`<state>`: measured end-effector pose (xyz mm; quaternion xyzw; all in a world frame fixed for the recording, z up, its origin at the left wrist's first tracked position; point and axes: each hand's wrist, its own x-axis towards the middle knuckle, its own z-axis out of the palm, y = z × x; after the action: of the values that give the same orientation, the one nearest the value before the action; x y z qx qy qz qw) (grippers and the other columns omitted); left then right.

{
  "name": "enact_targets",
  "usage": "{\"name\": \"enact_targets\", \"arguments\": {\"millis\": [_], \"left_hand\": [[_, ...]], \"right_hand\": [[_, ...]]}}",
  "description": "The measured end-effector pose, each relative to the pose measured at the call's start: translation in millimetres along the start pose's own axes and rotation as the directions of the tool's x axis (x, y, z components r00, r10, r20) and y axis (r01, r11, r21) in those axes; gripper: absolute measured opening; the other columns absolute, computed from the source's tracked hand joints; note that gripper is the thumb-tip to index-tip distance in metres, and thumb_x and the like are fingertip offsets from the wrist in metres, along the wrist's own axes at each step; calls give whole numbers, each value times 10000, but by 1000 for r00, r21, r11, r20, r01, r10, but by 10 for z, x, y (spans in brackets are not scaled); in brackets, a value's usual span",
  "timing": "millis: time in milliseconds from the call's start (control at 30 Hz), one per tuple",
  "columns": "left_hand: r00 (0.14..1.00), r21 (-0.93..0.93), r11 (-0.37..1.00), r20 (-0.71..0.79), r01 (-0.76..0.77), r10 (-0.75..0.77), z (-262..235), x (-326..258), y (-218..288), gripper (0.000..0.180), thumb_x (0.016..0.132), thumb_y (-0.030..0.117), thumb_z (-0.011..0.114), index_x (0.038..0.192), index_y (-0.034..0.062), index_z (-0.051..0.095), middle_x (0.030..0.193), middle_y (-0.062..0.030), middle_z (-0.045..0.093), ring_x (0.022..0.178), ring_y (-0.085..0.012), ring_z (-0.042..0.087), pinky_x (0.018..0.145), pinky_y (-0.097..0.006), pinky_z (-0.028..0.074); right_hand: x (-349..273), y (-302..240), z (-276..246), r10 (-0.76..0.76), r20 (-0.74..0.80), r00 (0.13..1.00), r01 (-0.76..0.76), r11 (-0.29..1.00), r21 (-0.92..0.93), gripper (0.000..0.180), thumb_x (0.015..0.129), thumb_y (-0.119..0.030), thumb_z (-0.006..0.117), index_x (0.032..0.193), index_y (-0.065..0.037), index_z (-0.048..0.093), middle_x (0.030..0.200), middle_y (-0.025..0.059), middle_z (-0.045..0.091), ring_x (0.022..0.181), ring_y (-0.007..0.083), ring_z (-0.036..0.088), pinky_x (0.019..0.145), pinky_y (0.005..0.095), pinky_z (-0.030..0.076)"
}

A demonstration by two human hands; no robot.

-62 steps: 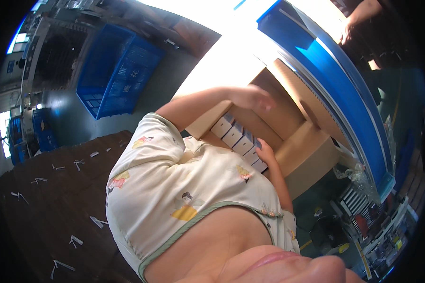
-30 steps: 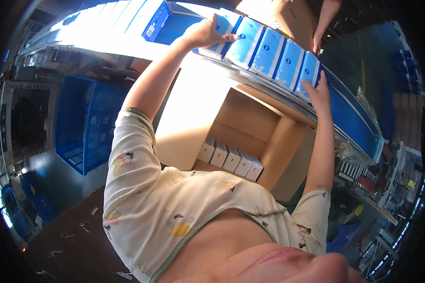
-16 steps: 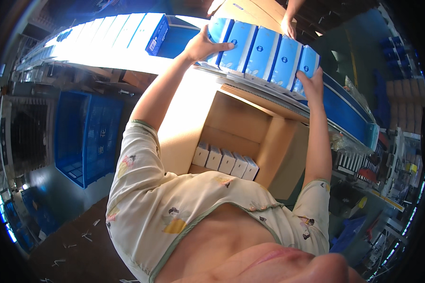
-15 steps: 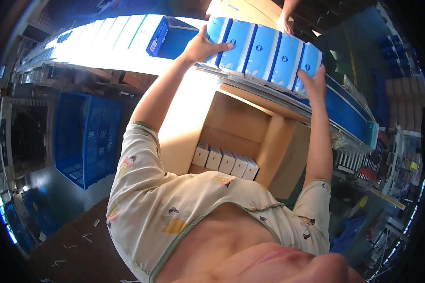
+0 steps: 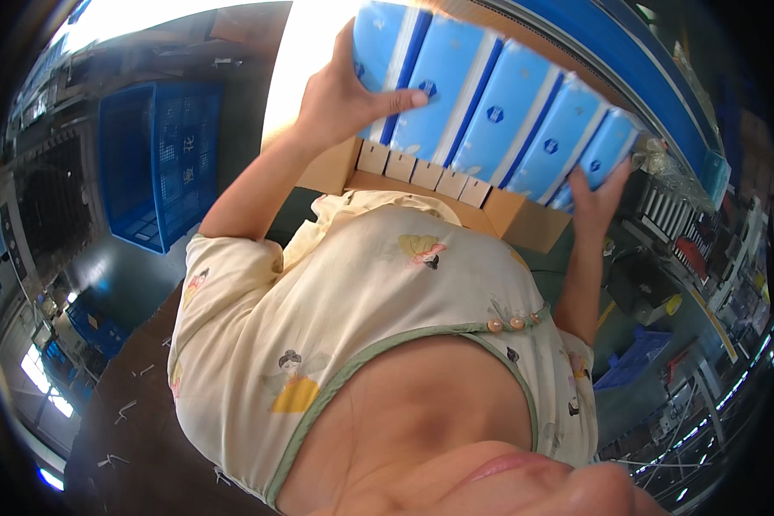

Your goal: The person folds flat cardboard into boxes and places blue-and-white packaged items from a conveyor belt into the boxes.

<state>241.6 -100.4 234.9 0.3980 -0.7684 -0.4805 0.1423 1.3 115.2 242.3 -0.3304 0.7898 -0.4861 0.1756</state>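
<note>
A row of several blue-and-white tissue packs (image 5: 494, 112) is squeezed end to end between my two hands. My left hand (image 5: 340, 99) presses the left end, its thumb lying across the front of the packs. At the lower right end, my right hand (image 5: 595, 196) grips the last pack, thumb in front. The row is tilted, its right end lower, and hangs over an open cardboard carton (image 5: 529, 219). Inside that carton, several pale-sided packs (image 5: 426, 175) stand side by side. The held row hides much of the carton's inside.
A blue conveyor belt (image 5: 628, 64) runs beyond the carton, toward the upper right. On the left stands a blue plastic crate (image 5: 159, 163). Crumpled clear plastic (image 5: 662, 163) lies near the belt's end at the right. White scraps (image 5: 116, 460) litter the brown floor covering.
Both hands have brought the row of packs off the conveyor toward me and over the carton. The row now tilts more. My view has shifted, and the other person's hand is out of sight.
</note>
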Motion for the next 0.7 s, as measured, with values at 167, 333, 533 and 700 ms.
{"name": "enact_targets", "arguments": {"millis": [167, 333, 533, 700], "left_hand": [[844, 360, 855, 249, 374, -475, 774, -31, -767, 1012, 635, 652, 598, 1295, -5, 201, 1086, -222, 537, 979, -321, 567, 836, -358, 456], [678, 712, 624, 287, 322, -677, 1715, 236, -1723, 944, 718, 658, 464, 1341, 3, 192, 1178, -203, 505, 1038, -295, 539, 867, -350, 422], [584, 757, 653, 537, -15, -609, 1849, 938, -2031, 565, 865, 523, 303, 1249, 136, 455, 1281, -129, 432, 1194, -277, 392, 956, -413, 331], [595, 693, 721, 586, -17, -549, 1942, 810, -2107, 514, 870, 533, 262, 1245, 241, 458, 1315, -77, 405, 1221, -279, 360, 1006, -483, 248]], "right_hand": [[-395, 1377, 499, 410, 264, 873, -333, 897, -289, 794, 657, -278, 632, 1283, 25, 248, 1105, 230, 496, 992, 339, 519, 859, 374, 404], [-109, 2202, 1269, 793, 252, 555, -242, 443, -863, 835, 746, -510, 369, 1330, 53, 175, 1258, 273, 397, 1129, 343, 451, 945, 414, 339], [311, 2801, 1679, 793, 471, 386, 27, 500, -865, 656, 830, -507, 276, 1306, -59, 342, 1315, 170, 380, 1205, 324, 374, 985, 395, 298], [291, 2989, 2000, 517, 759, 396, -212, 856, -472, 553, 898, -478, 194, 1252, -135, 444, 1339, 118, 360, 1211, 294, 361, 1005, 358, 263]]}}
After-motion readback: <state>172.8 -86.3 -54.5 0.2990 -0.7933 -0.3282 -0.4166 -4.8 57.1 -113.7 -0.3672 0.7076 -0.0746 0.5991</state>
